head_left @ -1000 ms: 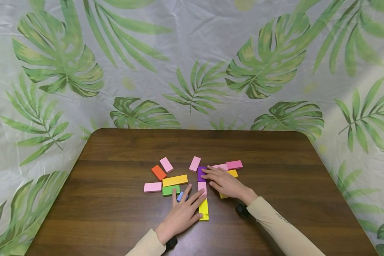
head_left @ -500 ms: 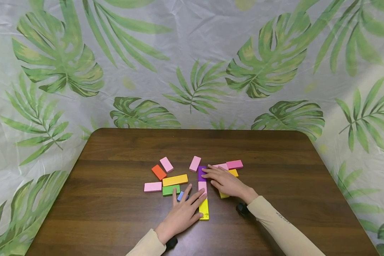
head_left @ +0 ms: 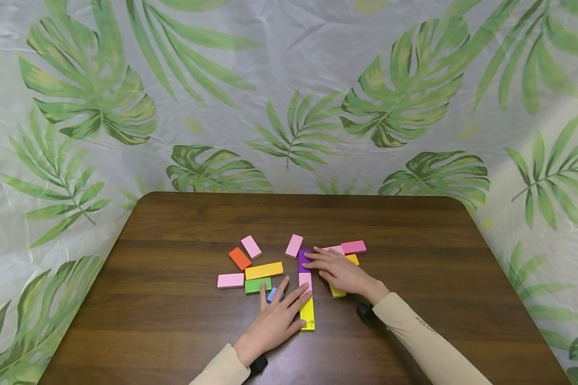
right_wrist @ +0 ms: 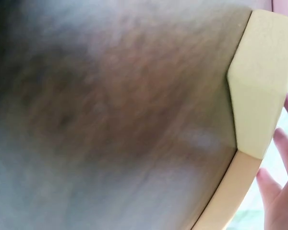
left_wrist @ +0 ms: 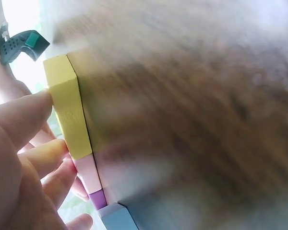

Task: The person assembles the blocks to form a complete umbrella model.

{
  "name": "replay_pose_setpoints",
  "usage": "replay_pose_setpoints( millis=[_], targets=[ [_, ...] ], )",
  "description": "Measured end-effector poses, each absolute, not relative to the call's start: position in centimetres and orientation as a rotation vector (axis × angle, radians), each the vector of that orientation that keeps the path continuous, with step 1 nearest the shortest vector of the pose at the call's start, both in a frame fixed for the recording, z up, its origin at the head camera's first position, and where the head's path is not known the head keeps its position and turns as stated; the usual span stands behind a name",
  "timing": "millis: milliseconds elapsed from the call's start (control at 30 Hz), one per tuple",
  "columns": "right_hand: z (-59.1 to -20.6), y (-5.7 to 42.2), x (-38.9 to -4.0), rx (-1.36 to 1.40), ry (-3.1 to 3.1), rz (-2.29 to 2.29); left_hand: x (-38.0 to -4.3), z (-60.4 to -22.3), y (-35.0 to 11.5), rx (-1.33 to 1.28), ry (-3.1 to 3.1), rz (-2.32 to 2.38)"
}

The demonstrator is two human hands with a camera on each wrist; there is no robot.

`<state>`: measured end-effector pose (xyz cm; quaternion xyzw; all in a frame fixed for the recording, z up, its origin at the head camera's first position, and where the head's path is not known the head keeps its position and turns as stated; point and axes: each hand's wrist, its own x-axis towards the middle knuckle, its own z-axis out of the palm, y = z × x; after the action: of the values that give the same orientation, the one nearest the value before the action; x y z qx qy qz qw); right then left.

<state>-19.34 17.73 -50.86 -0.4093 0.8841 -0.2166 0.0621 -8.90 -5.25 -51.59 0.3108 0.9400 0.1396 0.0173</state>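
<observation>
A yellow block (head_left: pixel 307 316), a pink block (head_left: pixel 305 279) and a purple block (head_left: pixel 304 261) lie end to end in a column. My left hand (head_left: pixel 272 325) rests with spread fingers at the column's left side; its thumb is at the yellow block, and two fingertips overlap the pink one. Its other fingers reach over a small blue block (head_left: pixel 272 294) and a green block (head_left: pixel 257 286). From the right, my right hand (head_left: pixel 343 274) lays extended fingers over the purple block's edge. Beneath this hand, a yellow block (right_wrist: pixel 261 81) shows in the right wrist view, partly hidden from above.
Left of the column lie a long orange-yellow block (head_left: pixel 264 270), a red-orange block (head_left: pixel 240 259) and pink blocks (head_left: pixel 230 280). Another pink block (head_left: pixel 294 246) sits behind the column. At the right are a bright pink block (head_left: pixel 354 247) and an orange block (head_left: pixel 352 260). All lie on a brown table (head_left: pixel 173 331).
</observation>
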Motion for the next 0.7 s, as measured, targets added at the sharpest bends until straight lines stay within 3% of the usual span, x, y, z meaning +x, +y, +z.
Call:
replay_pose_setpoints(
  millis=[700],
  targets=[
    [-50.49,17.66,-19.24,-1.224,2.673,-0.566,-8.86,-51.48,-5.25,0.959,2.907,0.45]
  ],
)
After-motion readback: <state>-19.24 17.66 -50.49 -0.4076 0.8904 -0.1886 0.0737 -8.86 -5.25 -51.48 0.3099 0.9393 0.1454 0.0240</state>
